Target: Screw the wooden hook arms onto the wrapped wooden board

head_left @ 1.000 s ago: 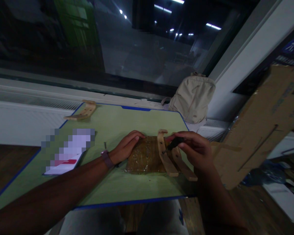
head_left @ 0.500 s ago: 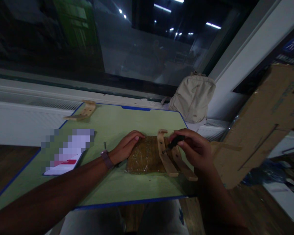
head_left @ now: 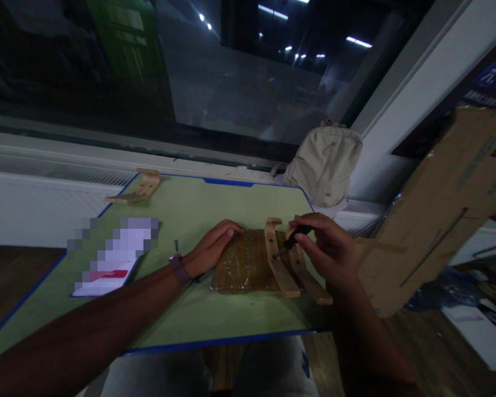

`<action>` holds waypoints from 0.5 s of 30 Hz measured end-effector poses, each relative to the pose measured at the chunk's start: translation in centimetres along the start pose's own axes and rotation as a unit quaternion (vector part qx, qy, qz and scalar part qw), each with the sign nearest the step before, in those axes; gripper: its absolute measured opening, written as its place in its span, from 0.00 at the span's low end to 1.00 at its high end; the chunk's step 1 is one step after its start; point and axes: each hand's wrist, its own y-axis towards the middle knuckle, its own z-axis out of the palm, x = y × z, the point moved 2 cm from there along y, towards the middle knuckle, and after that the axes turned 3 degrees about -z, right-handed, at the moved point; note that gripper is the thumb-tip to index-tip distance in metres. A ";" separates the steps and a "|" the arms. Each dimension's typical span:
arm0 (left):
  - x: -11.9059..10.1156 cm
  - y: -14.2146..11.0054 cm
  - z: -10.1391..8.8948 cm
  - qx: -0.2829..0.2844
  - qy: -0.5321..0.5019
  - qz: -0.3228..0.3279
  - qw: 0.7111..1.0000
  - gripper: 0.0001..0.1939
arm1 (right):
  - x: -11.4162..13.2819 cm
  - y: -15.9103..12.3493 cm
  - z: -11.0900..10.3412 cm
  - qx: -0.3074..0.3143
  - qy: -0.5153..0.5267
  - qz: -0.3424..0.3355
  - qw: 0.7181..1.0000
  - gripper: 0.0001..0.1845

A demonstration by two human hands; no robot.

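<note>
A brown wooden board point(head_left: 240, 270), wrapped in clear film, lies on the green table. Two curved wooden strips with holes, a left one point(head_left: 281, 275) and a right one point(head_left: 310, 284), rest across its right part. My left hand point(head_left: 219, 245) grips the board's far left corner, fingers along the edge. Pinched between thumb and fingers of my right hand point(head_left: 328, 245) is a small black-handled screwdriver point(head_left: 295, 236). Its shaft slants down to the left, the tip at a hole in the left strip. Whether a screw sits there is too small to tell.
Another curved wooden piece point(head_left: 143, 187) stands at the table's far left corner. A phone-like slab with a blurred screen point(head_left: 119, 253) lies left of my forearm, with a screw point(head_left: 176, 244) upright nearby. Beyond are a beige backpack point(head_left: 326, 162) and, rightward, a large cardboard sheet point(head_left: 442, 215).
My right fingers have shifted slightly around the screwdriver handle, which tilts a little differently, while its tip stays at the same strip. My left hand and the board hold still.
</note>
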 end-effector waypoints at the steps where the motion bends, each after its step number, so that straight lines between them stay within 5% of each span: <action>1: 0.0 0.0 0.0 -0.001 0.001 0.002 1.000 0.19 | -0.2 -0.1 -0.2 -0.028 -0.017 -0.002 0.999 0.18; 3: 0.0 0.0 0.0 -0.001 0.004 0.005 1.000 0.19 | -0.5 -0.1 -0.5 -0.055 -0.044 -0.017 0.997 0.18; 6: 0.1 0.0 0.0 -0.002 0.009 0.004 1.000 0.19 | -0.1 0.2 -0.3 -0.011 -0.043 -0.043 0.998 0.17; 10: 0.0 0.1 0.0 -0.004 0.003 0.008 1.000 0.19 | 0.8 0.4 0.4 0.031 0.066 0.001 0.997 0.15; 15: 0.0 0.1 0.0 -0.006 -0.002 0.001 1.000 0.20 | -0.2 -0.6 0.7 -0.055 0.121 0.053 0.990 0.16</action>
